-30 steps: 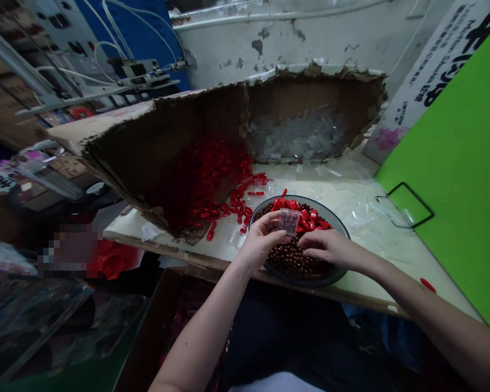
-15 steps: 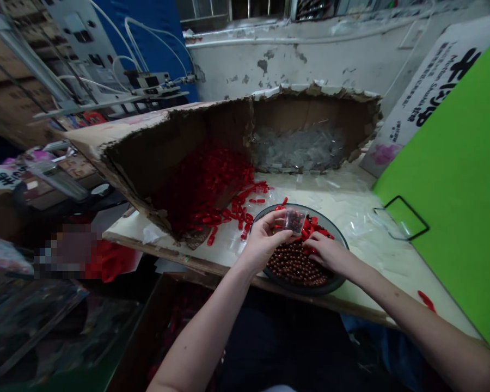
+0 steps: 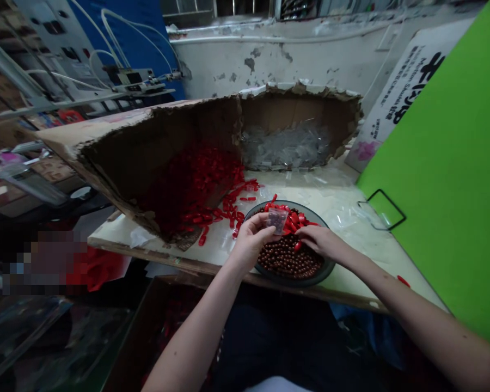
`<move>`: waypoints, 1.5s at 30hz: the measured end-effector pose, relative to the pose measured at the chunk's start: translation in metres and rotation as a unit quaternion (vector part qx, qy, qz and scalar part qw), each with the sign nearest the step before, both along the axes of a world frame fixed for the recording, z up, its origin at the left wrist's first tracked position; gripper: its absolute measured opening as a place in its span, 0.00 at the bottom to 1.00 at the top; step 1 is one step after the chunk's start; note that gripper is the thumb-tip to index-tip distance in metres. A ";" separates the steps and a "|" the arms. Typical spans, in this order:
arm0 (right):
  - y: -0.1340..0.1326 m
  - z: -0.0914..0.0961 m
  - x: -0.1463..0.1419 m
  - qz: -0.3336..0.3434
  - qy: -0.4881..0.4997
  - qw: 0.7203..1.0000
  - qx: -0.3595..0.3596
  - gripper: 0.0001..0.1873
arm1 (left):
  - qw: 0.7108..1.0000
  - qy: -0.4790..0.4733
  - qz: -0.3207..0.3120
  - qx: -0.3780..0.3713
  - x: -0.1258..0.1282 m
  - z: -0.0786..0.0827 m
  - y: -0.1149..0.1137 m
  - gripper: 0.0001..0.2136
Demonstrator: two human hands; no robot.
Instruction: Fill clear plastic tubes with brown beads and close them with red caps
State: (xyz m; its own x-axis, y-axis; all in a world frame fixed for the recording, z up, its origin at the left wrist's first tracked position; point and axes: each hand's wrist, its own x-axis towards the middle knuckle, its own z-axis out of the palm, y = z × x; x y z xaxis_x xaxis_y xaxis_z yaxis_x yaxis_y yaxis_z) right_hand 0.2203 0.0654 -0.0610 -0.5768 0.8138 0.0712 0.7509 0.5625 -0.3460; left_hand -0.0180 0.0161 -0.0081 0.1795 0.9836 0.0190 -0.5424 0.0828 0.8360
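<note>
My left hand (image 3: 253, 239) is closed around a small clear plastic box (image 3: 276, 220), held tilted above the bowl, with dark round beads showing through its wall. Below it is a wide grey bowl (image 3: 329, 268) of shiny brown beads (image 3: 289, 260). Glossy red plastic pieces (image 3: 294, 219) lie heaped on the beads toward the bowl's far side. Over the right part of the bowl, my right hand (image 3: 320, 241) has its fingers bent together, with a red plastic piece (image 3: 298, 246) at the fingertips. The right thumb is mostly hidden.
Behind the bowl, a torn cardboard box (image 3: 118, 122) holds many red pieces (image 3: 204, 177) on the left and clear plastic boxes (image 3: 288, 144) on the right. More pieces spill over the tabletop (image 3: 375, 261). A green panel (image 3: 445, 179) with a black wire handle borders the right side.
The whole view has shifted, so the bench appears farther left. The clear box has tipped a little in my left hand; my right hand stays over the bowl.
</note>
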 end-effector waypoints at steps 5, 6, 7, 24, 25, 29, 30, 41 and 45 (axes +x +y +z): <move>-0.001 0.016 0.004 -0.081 0.192 0.976 -0.057 0.12 | 1.000 0.002 0.007 -0.007 -0.003 -0.006 0.002 0.09; -0.002 0.020 0.003 -0.111 0.273 0.951 -0.091 0.12 | 1.000 0.010 0.003 -0.008 -0.002 -0.007 0.002 0.09; -0.004 0.025 0.001 -0.143 0.357 0.914 -0.130 0.13 | 1.000 0.022 -0.004 -0.011 -0.001 -0.009 0.003 0.09; -0.014 0.066 -0.022 -0.192 0.639 0.699 -0.257 0.15 | 0.995 0.031 -0.055 -0.074 0.035 -0.027 0.008 0.14; -0.014 0.066 -0.021 -0.192 0.636 0.711 -0.232 0.14 | 0.996 0.030 -0.048 -0.075 0.036 -0.027 0.009 0.13; -0.019 0.056 -0.024 -0.179 0.590 0.768 -0.177 0.10 | 0.996 0.027 -0.052 -0.062 0.040 -0.028 0.015 0.11; -0.020 0.053 -0.024 -0.172 0.569 0.785 -0.176 0.10 | 0.997 0.022 -0.052 -0.060 0.041 -0.029 0.017 0.11; -0.023 0.038 -0.018 -0.103 0.340 0.931 -0.078 0.19 | 0.990 0.133 -0.042 -0.021 0.040 -0.032 0.031 0.13; -0.029 0.035 -0.025 -0.097 0.266 0.956 0.079 0.21 | 0.986 0.161 -0.029 -0.025 0.040 -0.028 0.030 0.13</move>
